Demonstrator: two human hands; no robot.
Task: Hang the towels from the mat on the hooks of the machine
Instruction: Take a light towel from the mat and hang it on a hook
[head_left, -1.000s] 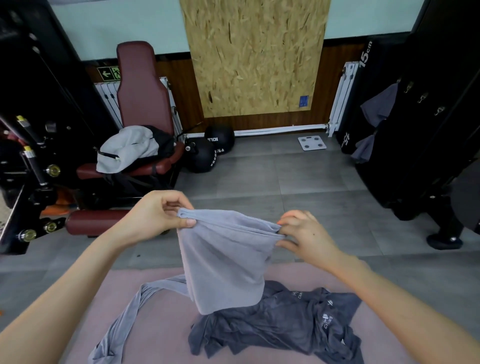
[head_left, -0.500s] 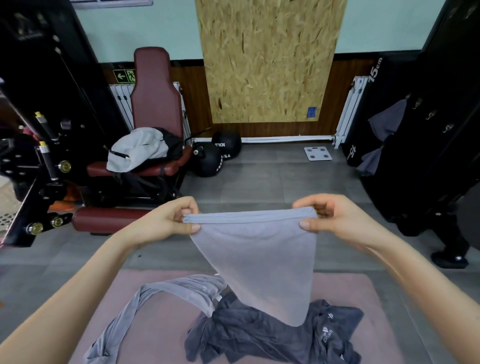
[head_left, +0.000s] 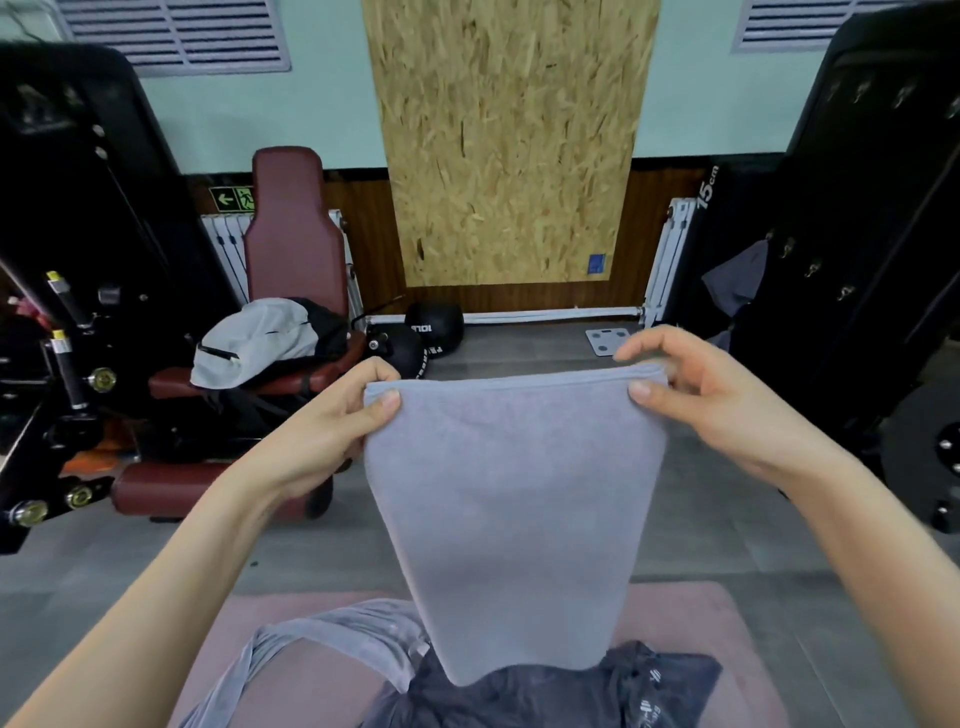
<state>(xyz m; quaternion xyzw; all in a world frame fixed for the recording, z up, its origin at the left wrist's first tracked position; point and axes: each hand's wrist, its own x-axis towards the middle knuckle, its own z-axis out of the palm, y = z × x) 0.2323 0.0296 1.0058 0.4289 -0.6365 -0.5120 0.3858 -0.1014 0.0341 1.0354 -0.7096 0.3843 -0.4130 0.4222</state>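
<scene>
I've pulled the grey towel (head_left: 514, 509) out flat and raised it; my left hand (head_left: 332, 421) and right hand (head_left: 711, 400) each pinch a top corner. It hangs over the mat (head_left: 685, 623), ready, I'd say, to carry to the hooks (head_left: 812, 270) on my right.

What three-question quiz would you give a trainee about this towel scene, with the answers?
1. True or false: the left hand and the right hand each pinch a top corner of the grey towel.
2. What lies on the pink mat? A) nothing B) a dark cloth and a lighter cloth C) a ball
3. On which side of the view are the hooks?
Key: 1 true; 2 B; 3 right.
</scene>
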